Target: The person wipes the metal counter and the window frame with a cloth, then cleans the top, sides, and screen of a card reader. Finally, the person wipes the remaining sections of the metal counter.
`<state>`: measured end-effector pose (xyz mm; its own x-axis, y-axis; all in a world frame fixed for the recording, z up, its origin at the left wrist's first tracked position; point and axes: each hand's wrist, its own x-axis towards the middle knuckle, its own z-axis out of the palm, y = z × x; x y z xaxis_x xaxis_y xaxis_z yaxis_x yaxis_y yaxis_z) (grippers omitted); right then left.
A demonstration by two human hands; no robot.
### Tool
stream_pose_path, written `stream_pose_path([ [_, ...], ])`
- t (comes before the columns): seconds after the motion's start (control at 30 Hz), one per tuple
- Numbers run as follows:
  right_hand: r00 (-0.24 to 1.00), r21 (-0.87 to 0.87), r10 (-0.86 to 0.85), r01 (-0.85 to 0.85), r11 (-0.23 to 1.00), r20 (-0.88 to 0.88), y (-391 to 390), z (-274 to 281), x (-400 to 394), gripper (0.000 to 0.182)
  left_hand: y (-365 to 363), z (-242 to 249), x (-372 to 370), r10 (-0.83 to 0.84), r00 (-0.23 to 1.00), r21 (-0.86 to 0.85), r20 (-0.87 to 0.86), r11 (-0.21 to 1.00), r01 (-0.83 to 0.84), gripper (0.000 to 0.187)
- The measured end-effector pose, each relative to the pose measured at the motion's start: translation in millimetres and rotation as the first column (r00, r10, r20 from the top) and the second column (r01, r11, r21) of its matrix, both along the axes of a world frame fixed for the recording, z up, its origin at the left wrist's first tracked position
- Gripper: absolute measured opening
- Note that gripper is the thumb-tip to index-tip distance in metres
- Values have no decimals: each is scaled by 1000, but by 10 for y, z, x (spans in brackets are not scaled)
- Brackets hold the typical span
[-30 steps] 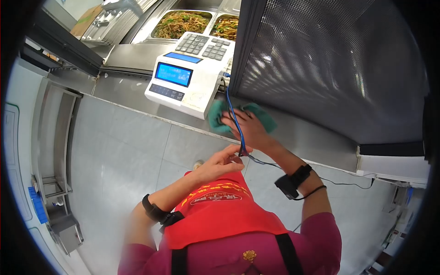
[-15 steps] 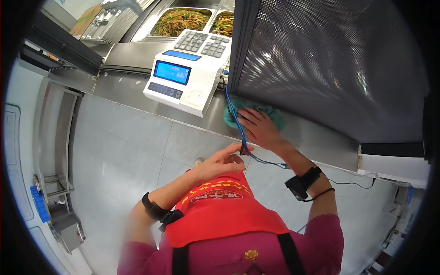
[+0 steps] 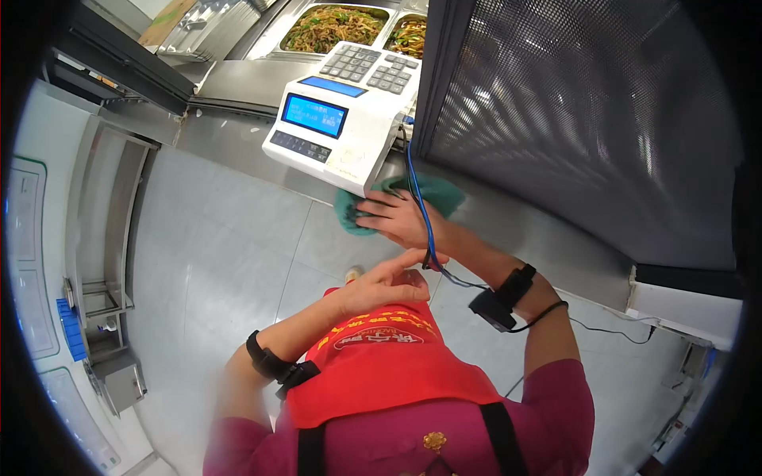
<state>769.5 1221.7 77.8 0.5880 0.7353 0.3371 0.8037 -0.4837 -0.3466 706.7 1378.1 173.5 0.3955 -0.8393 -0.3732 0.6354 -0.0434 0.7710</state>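
My right hand (image 3: 406,222): fingers spread flat on cloth (image 3: 347,214), tabletop (image 3: 548,242) edge. My left hand (image 3: 389,284): fingers half-open, index touching cables (image 3: 426,214).

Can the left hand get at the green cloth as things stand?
Probably yes: the left hand is close, and the left end of the green cloth sticks out uncovered. But the right hand lies over its middle, and the cables at the left fingertips could hamper it.
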Motion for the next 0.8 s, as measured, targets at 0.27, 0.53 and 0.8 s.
stream_pose_path([
  [0.27,983,-50,-119,113,992,-141,-674,160,-491,35,-102,-155,54,-92,995,14,-36,996,92,58],
  [0.53,426,259,-665,904,341,-614,-1667,187,-1430,29,-214,-729,-36,-215,831,430,513,902,-32,57],
  [0.8,668,496,-710,704,508,-222,-166,898,-798,41,1009,-651,463,93,919,367,383,898,-244,27],
])
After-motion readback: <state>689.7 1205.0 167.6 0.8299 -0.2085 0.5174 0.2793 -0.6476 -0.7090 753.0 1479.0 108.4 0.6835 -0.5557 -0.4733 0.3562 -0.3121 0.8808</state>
